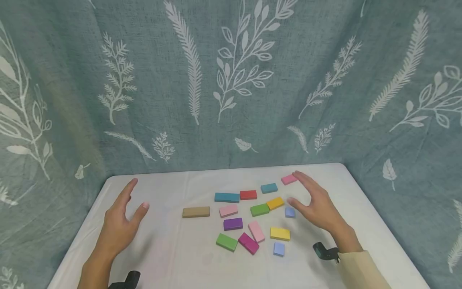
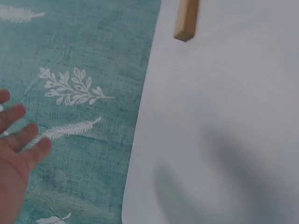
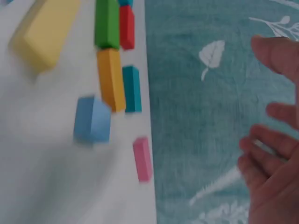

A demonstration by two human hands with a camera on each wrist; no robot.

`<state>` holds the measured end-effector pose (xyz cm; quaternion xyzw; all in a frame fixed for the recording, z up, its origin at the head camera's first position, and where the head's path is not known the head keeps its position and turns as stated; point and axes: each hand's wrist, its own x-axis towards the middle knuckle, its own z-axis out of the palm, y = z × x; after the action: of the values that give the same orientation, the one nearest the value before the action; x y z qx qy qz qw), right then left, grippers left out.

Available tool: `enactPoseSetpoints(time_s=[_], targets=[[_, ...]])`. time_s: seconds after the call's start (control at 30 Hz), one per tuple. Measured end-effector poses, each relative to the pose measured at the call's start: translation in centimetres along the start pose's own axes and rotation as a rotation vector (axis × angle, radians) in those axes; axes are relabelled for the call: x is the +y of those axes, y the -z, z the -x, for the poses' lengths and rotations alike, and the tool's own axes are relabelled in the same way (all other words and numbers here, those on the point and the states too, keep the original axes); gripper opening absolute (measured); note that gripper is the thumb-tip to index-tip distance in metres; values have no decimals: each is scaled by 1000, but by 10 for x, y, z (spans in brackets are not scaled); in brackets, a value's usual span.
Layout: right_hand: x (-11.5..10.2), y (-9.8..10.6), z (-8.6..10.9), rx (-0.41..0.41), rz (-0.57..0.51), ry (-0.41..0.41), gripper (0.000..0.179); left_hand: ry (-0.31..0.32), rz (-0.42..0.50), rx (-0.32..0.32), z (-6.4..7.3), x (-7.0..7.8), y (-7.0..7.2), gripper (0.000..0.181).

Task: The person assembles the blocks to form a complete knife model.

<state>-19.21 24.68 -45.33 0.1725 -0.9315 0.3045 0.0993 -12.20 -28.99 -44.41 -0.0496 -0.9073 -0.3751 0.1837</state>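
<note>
Both hands hover above a white table, holding nothing. My left hand (image 1: 120, 226) is at the left, fingers extended and thumb apart; the nearest block is a tan one (image 1: 196, 212). My right hand (image 1: 321, 206) is spread at the right, near a pink block (image 1: 289, 179) and a small blue block (image 1: 290, 212). Between the hands lie several coloured blocks, among them a yellow block (image 1: 280, 234), a purple block (image 1: 233, 224), a magenta block (image 1: 248, 243) and a red block (image 1: 248, 195). An orange block (image 3: 111, 79) touches a green block (image 3: 107, 23) in the right wrist view.
The white tabletop (image 1: 162, 249) carries the blocks on its middle and right part. Behind and beside it hangs a blue-green curtain (image 1: 151, 80) with white leaf prints. A dark wrist camera (image 1: 325, 252) sits at the right wrist, another dark device (image 1: 127, 280) at the left.
</note>
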Motion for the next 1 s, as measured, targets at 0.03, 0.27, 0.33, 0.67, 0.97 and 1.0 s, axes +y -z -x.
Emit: enactPoseSetpoints(time_s=[0.03, 0.27, 0.33, 0.67, 0.97, 1.0], targets=[[-2, -3, -5, -2, -22, 9, 80, -21, 23, 21, -2, 0, 0, 77], [-13, -31, -36, -17, -165, 63, 71, -188, 276, 78, -13, -3, -12, 68], [-16, -39, -43, -16, -199, 86, 67, -176, 320, 53, -14, -5, -17, 65], [-32, -85, -66, -97, -384, 32, 56, 4, 468, -135, -12, -29, -45, 49], [-35, -114, -84, -215, -431, 50, 52, 174, 428, -250, -16, -30, -65, 52], [-35, -117, -86, -223, -432, 52, 51, 175, 426, -254, -16, -30, -66, 52]])
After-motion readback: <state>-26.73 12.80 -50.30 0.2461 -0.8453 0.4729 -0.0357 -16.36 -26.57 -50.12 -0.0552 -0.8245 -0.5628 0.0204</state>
